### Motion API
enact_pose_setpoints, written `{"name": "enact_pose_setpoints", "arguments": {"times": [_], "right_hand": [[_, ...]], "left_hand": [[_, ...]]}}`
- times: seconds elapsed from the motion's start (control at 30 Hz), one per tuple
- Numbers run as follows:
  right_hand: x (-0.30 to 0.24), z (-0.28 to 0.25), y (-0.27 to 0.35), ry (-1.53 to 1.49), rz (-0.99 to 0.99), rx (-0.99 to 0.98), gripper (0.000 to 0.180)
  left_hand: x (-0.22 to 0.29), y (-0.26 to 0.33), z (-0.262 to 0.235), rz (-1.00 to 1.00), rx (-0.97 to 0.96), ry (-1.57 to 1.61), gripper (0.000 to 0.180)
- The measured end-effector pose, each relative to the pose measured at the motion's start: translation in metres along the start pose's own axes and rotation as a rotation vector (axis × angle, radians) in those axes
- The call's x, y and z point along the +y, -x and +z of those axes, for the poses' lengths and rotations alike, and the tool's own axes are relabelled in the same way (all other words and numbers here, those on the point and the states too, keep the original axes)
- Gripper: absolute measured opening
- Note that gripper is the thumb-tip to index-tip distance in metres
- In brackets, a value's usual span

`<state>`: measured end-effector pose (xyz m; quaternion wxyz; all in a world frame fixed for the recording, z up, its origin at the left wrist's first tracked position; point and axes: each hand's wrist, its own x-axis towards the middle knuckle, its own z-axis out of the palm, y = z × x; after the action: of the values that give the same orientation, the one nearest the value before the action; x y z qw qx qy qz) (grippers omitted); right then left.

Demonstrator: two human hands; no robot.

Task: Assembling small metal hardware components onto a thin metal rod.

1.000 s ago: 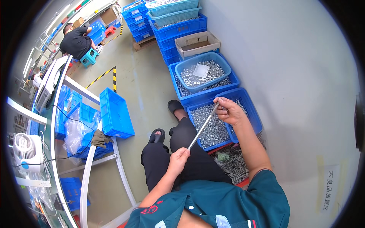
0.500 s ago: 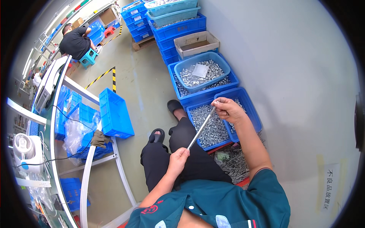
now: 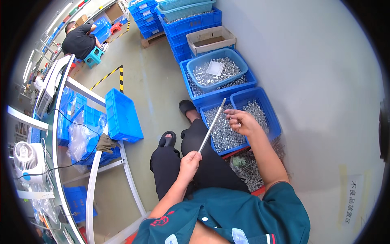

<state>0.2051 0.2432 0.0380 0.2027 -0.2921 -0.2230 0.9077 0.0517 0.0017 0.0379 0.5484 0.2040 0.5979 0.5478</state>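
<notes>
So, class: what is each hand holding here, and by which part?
The left hand grips the lower end of a thin metal rod. The right hand is near its upper end, apparently pinching something small; what it is cannot be told.

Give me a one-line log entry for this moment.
left hand: grips metal rod at lower end | right hand: beside rod's upper part, over blue crate of small metal parts | person seated

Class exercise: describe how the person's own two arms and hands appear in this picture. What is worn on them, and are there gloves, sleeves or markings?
Both hands are bare, with no gloves: the left hand and the right hand. The forearms are uncovered too. The dark teal short-sleeved shirt ends above the elbows, and its left sleeve carries a red emblem. No watch, ring or bracelet can be made out.
</notes>
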Motion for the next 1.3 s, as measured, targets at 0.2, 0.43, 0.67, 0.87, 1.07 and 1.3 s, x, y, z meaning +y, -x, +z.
{"name": "enact_pose_setpoints", "arguments": {"times": [0.2, 0.43, 0.67, 0.87, 1.07, 1.3], "right_hand": [[0.002, -0.013, -0.01, -0.22, 0.016, -0.031, 0.014], [-0.003, -0.006, -0.013, -0.216, -0.04, -0.037, 0.028], [-0.012, 0.014, -0.01, -0.316, -0.055, -0.039, 0.026], [-0.028, 0.031, 0.001, 0.168, -0.228, -0.004, 0.018], [-0.042, 0.036, 0.008, 0.311, -0.179, 0.002, 0.016], [-0.004, 0.046, 0.005, 0.316, -0.168, 0.049, 0.018]], "left_hand": [[-0.004, -0.002, -0.002, 0.079, -0.021, -0.063, 0.022], [-0.004, 0.001, -0.001, 0.092, -0.018, -0.12, 0.021], [-0.005, 0.0, -0.001, 0.103, -0.008, -0.216, 0.022], [-0.006, 0.0, -0.002, 0.104, -0.008, -0.225, 0.022], [-0.007, 0.0, -0.001, 0.156, 0.001, -0.225, 0.023], [-0.006, 0.0, 0.002, 0.131, 0.031, -0.196, 0.022]]}}
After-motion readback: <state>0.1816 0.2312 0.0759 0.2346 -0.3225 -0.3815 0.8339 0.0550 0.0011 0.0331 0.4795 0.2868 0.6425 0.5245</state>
